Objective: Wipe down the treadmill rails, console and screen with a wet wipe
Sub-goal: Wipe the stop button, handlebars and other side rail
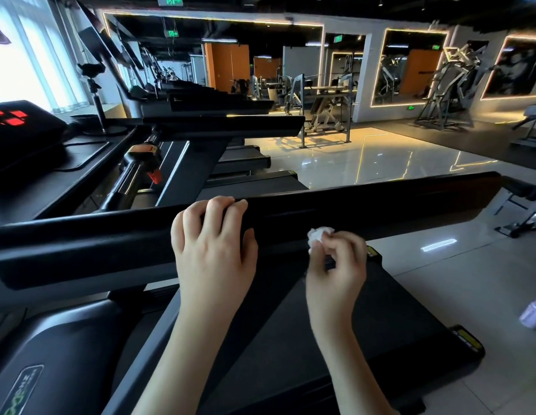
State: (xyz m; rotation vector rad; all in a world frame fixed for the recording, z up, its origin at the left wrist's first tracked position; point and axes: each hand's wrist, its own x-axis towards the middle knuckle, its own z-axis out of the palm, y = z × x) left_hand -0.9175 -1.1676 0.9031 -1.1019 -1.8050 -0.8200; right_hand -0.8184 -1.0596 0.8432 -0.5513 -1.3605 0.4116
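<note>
The glossy tiled floor (380, 157) spreads out ahead of me, with weight machines (320, 97) well back along the mirrored wall. A row of other treadmills (200, 94) runs off to my upper left.

Under my forearms lies the dark treadmill belt (365, 339), its rear corner marked by a yellow-trimmed end cap (467, 339). Across the middle of my view runs the near rail (410, 202), a long black padded bar that tilts up slightly to the right. The far rail (230, 127) sits beyond it, roughly parallel and well apart from it.

At my left the console (36, 145) rises dark, with a red lit display (9, 116) on its face. Just beside it a small stand with a clamp (94, 94) is upright on a round base. An orange and black handle piece (143, 154) sits on the bar between the two rails.

My left hand (212, 244) grips the near rail, with the fingers curled over its top edge and the thumb on the side facing me. My right hand (338, 265) is just to the right of it, below the rail's lower edge, with its fingers bunched together and pinching the wet wipe (316, 236). The wipe is a small crumpled white wad, and it touches the lower part of the rail's near face.

A pale lilac bottle (533, 316) stands on the floor at the far right edge.
</note>
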